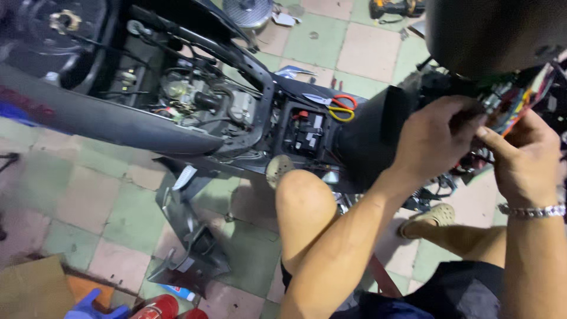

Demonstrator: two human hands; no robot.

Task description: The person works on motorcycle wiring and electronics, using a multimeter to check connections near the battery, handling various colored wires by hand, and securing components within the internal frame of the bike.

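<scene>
Wiring bundle sits between both hands, at fingertip level; left hand pinches it, right hand grips from opposite side.

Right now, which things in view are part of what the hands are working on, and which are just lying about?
In hand:
- left hand and right hand, both pinching at the coloured wiring bundle
- stripped scooter frame that carries the wiring

Lying about:
- orange-handled scissors on the scooter body
- loose grey body panel on the floor tiles
- yellow power tool at the far edge
- red canister
</scene>
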